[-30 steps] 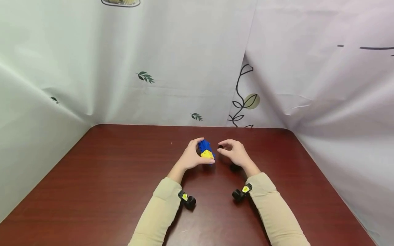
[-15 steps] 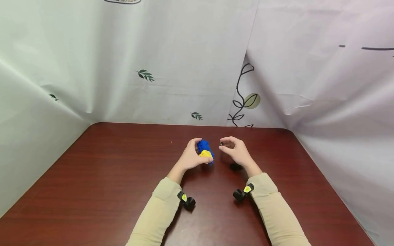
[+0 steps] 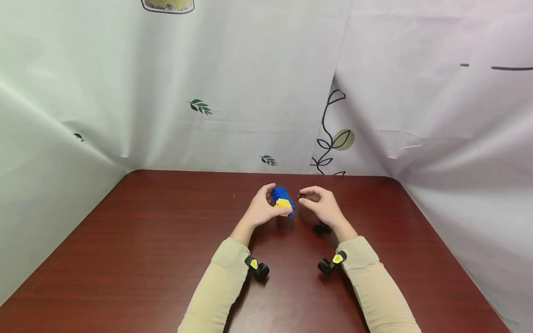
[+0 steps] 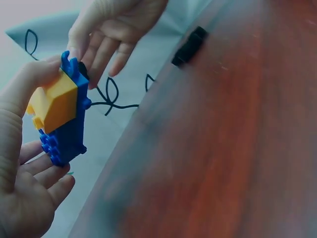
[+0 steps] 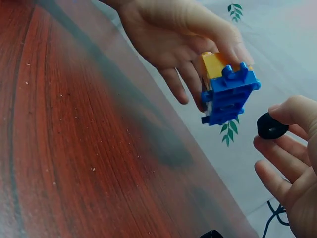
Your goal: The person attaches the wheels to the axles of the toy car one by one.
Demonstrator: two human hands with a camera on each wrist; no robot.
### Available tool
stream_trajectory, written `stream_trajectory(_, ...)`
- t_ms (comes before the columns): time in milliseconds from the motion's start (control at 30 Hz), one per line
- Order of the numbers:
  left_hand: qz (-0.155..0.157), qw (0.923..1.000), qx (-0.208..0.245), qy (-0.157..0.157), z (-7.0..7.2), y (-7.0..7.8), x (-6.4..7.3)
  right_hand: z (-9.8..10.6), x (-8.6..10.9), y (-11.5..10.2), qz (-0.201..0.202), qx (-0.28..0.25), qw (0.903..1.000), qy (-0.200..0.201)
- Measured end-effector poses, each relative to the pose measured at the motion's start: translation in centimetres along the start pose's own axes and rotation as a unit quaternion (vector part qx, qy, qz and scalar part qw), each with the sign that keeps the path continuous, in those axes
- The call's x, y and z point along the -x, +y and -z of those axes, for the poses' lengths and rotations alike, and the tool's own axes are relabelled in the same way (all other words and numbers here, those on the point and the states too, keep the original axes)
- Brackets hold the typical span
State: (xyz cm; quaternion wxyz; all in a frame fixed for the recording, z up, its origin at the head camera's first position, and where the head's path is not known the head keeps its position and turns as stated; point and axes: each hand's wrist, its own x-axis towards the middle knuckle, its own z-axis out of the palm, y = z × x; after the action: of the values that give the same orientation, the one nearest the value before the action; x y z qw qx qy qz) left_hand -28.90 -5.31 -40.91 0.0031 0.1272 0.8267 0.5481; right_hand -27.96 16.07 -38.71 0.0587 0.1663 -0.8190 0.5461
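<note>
One blue-and-yellow toy (image 5: 229,94) is gripped by the left hand (image 3: 262,209) near mid-frame, the right hand (image 3: 325,206) pinching a black disc (image 5: 269,128)

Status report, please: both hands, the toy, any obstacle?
Left hand grips blue-and-yellow toy. Right hand pinches round black piece, apart from toy. Nothing visible between them.

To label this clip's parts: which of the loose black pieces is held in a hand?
The black disc pinched in the right hand; the other black pieces lie on the tabletop.

blu/ylw toy (image 5: 229,99), blk wheel (image 5: 268,125), red-brn tbl (image 3: 158,249)
</note>
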Motion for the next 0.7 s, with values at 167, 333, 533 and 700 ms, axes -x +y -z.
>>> stream_trajectory(167,0.002,0.9995,0.027,-0.016,-0.2,-0.1,-0.3,-0.1,-0.2,0.5,-0.005,-0.034,0.9994,0.002)
stream_trajectory(333,0.003,0.9995,0.03,-0.014,-0.3,-0.4,-0.1,0.0,-0.5,0.6,-0.014,-0.054,0.9985,0.005)
stream_trajectory(533,0.001,0.9996,0.02,-0.018,-0.4,-0.2,0.0,0.3,0.1,-1.4,-0.011,-0.045,0.9989,0.008)
stream_trajectory(700,0.004,0.9996,0.019,-0.021,-0.5,-0.3,0.1,0.4,0.9,-3.0,-0.004,-0.03,0.9995,0.004)
